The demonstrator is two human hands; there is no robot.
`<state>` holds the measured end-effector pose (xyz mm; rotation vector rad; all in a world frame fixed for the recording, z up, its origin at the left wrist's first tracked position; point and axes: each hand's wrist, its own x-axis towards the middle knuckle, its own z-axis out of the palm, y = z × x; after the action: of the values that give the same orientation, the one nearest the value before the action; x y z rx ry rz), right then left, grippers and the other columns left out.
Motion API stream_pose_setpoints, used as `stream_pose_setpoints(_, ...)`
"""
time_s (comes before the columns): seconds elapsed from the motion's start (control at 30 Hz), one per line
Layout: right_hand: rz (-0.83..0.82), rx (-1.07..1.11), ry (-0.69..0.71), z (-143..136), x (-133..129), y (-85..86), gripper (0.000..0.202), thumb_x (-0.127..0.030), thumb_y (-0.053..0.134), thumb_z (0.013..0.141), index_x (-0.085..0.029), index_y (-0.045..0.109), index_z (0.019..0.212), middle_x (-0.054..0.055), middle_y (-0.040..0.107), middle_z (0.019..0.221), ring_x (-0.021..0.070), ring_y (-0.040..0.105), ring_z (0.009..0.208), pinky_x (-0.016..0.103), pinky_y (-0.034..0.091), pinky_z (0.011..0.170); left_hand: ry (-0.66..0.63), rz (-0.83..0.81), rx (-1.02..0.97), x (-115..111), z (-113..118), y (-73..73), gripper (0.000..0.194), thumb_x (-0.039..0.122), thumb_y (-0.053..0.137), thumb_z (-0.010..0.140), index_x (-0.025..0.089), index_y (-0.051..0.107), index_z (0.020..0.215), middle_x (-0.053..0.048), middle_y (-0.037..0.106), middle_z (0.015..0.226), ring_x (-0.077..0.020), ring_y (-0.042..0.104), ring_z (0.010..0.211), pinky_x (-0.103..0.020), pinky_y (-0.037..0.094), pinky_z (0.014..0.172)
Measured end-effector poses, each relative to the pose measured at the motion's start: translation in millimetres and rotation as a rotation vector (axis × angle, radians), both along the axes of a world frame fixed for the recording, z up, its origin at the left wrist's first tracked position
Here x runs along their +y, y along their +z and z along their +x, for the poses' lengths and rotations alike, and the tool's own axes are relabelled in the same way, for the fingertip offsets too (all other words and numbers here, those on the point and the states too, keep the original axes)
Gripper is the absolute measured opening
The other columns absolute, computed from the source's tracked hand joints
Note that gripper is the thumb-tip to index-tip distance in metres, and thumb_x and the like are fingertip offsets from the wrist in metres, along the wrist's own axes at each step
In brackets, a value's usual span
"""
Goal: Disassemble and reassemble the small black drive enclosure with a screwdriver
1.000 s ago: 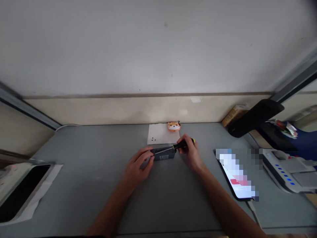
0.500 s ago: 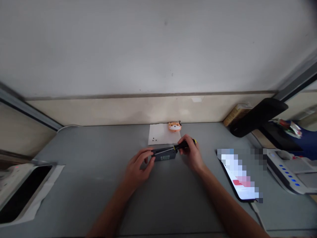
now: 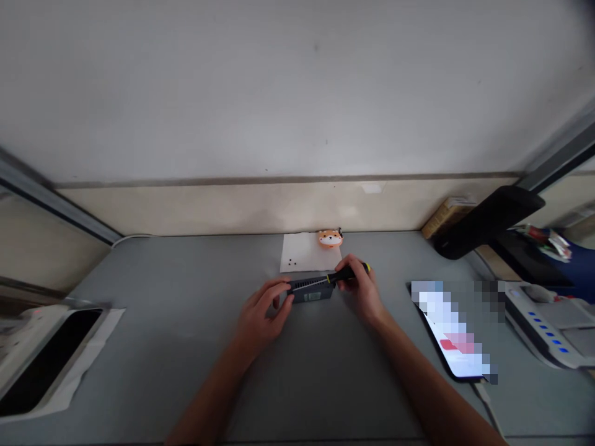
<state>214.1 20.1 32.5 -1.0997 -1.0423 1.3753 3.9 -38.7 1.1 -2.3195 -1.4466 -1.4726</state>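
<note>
A small dark box (image 3: pixel 312 295) with slots along its upper side and a pale label on its front stands on the grey table. My left hand (image 3: pixel 266 311) grips its left end between thumb and fingers. In my right hand (image 3: pixel 357 282) is a screwdriver (image 3: pixel 344 273) with a black and yellow handle, its shaft lying across the box toward my left fingertips. The tip's exact contact is too small to tell. Behind the box lies a white paper (image 3: pixel 304 253) bearing several tiny dark pieces (image 3: pixel 292 262) and an orange animal-face item (image 3: pixel 330 238).
A lit phone (image 3: pixel 453 334) with a cable lies at the right, beside a white power strip (image 3: pixel 543 325). Farther back are a black cylinder (image 3: pixel 488 220) and a box (image 3: pixel 447 215). A dark-screened device (image 3: pixel 51 359) rests at the left. The wall (image 3: pixel 232 207) bounds the table's back.
The whole view has shifted slightly. Both hands, the screwdriver and the box keep nearly the same arrangement.
</note>
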Motion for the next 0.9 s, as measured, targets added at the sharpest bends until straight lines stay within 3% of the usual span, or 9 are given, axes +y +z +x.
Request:
stream_pose_setpoints(0.73, 0.015, -0.013, 0.015, 2.9, 1.1, -3.6, 0.046, -0.066, 0.060, 0.080, -0.023, 0.064, 0.064, -0.001, 0.050, 0.047, 0.0135, 0.044, 0.047, 0.029, 0.030, 0.051, -0.008, 0.004, 0.016, -0.3, -1.2, -0.3, 0.010, 0.021, 0.056, 0.102, 0.021, 0.064, 0.107, -0.007, 0.076, 0.111, -0.0059, 0.058, 0.054, -0.021, 0.057, 0.062)
stream_pose_setpoints(0.9, 0.017, -0.002, 0.010, 3.5, 1.8, -1.3, 0.047, -0.067, 0.062, 0.077, -0.022, 0.064, 0.062, -0.002, 0.050, 0.045, 0.0132, 0.044, 0.046, 0.029, 0.030, 0.050, -0.023, -0.016, 0.032, 0.3, -1.9, 1.0, 0.012, 0.020, 0.055, 0.101, 0.021, 0.067, 0.099, -0.008, 0.076, 0.110, -0.0066, 0.060, 0.055, -0.021, 0.058, 0.064)
